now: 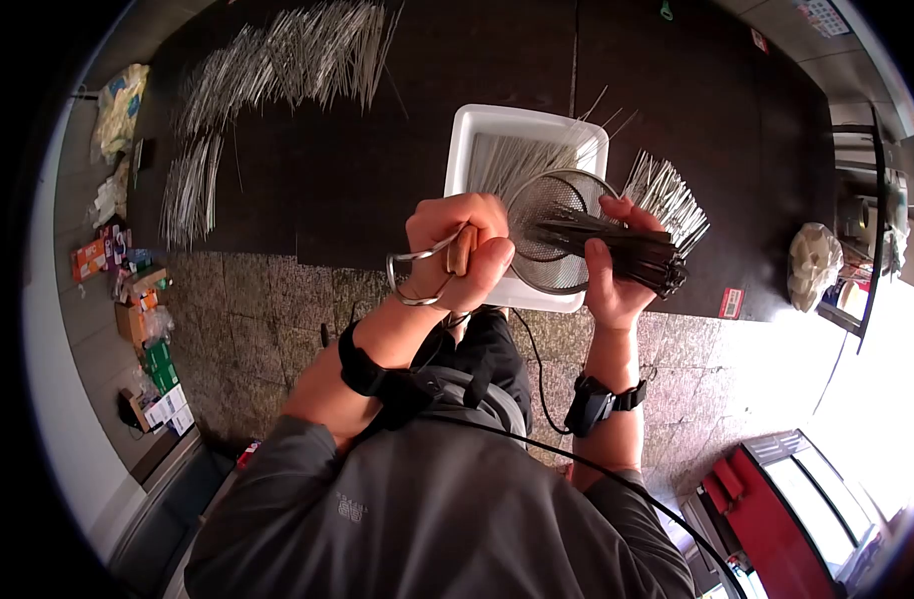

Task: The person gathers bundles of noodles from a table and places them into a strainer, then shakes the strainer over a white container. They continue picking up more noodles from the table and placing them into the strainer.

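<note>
1. The left hand is closed in a fist around the wooden grip of the strainer; a bent wire loop projects from the fist.
2. The right hand grips a bundle of thin, dark rods, thumb at the near side and fingers at the far side.
3. The strainer's round mesh lies between the hands, above the white tray. The bundle's left end overlaps the mesh; its other end points right.
4. Loose rods lie in the tray, some extending past its far right corner.
5. A light pile lies on the dark table, just beyond the right hand.
6. A large pile and a smaller pile lie at the table's left.
</note>
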### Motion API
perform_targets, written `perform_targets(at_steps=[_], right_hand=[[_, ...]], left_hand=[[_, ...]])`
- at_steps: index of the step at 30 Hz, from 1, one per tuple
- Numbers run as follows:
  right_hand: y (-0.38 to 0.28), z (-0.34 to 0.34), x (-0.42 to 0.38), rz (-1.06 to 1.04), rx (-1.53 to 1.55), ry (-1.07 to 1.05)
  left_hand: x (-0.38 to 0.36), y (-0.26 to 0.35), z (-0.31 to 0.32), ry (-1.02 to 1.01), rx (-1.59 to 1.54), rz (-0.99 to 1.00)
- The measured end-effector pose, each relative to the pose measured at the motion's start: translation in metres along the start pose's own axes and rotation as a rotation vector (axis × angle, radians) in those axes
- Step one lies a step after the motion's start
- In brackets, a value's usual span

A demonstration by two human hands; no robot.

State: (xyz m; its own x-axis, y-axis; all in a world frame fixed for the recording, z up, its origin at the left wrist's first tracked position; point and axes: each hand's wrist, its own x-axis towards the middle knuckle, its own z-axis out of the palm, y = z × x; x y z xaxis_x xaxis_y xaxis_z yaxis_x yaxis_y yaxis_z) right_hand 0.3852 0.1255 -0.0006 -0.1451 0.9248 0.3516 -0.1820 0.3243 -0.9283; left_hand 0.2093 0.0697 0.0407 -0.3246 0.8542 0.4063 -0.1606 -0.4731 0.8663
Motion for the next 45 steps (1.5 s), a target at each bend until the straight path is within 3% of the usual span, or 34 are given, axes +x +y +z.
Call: perform_targets(at_steps=[3,4,5,7,9,11,17,20,25,31,35,37,39,41,43,45], right_hand=[[0.001,-0.001,0.004,0.105,0.085,-0.032],[0.000,-0.003,0.002,0.224,-0.100,0.020],[0.001,-0.002,0.003,0.223,-0.099,0.019],[0.002,0.006,0.005,0.040,-0.105,0.121],[-0.006,0.008,0.001,0.086,-0.137,0.112],[-0.012,0.006,-0.003,-0.101,-0.129,0.041],[0.001,0.006,-0.004,-0.067,-0.093,0.067],[-0.002,0.009,0.004,0.015,-0.183,0.213],[-0.020,0.010,0.023,-0.067,-0.198,0.429],[-0.009,0.004,0.013,-0.042,-0.068,0.231],[-0.004,-0.012,0.010,-0.143,-0.253,-0.026],[-0.009,-0.010,0.009,-0.132,-0.237,-0.039],[-0.015,-0.001,0.008,-0.032,0.017,0.091],[-0.011,0.001,0.010,-0.079,0.005,0.138],[-0.005,-0.003,0.008,0.113,-0.067,0.206],[0.000,0.000,0.007,0.062,-0.109,0.305]], left_hand=[[0.002,0.005,0.002,-0.038,0.038,-0.065],[0.002,0.004,0.002,-0.066,0.071,-0.049],[0.002,0.003,0.002,-0.094,0.103,-0.030],[0.002,0.003,0.003,-0.102,0.114,-0.024],[0.002,0.004,0.004,-0.080,0.087,-0.024],[0.002,0.007,0.005,-0.078,0.090,-0.035],[0.003,-0.002,0.009,-0.042,0.046,-0.006],[-0.002,0.001,0.011,-0.112,0.137,0.022],[-0.004,0.002,0.008,-0.146,0.174,0.013],[0.001,0.003,0.012,-0.118,0.125,0.012],[0.002,0.003,0.012,-0.050,0.079,-0.060],[0.002,0.004,0.012,-0.030,0.052,-0.084],[0.002,0.004,0.013,-0.029,0.051,-0.083],[0.002,0.003,0.012,-0.027,0.053,-0.079],[0.001,0.002,0.013,-0.048,0.074,-0.041],[-0.003,0.005,0.016,-0.062,0.081,-0.049]])
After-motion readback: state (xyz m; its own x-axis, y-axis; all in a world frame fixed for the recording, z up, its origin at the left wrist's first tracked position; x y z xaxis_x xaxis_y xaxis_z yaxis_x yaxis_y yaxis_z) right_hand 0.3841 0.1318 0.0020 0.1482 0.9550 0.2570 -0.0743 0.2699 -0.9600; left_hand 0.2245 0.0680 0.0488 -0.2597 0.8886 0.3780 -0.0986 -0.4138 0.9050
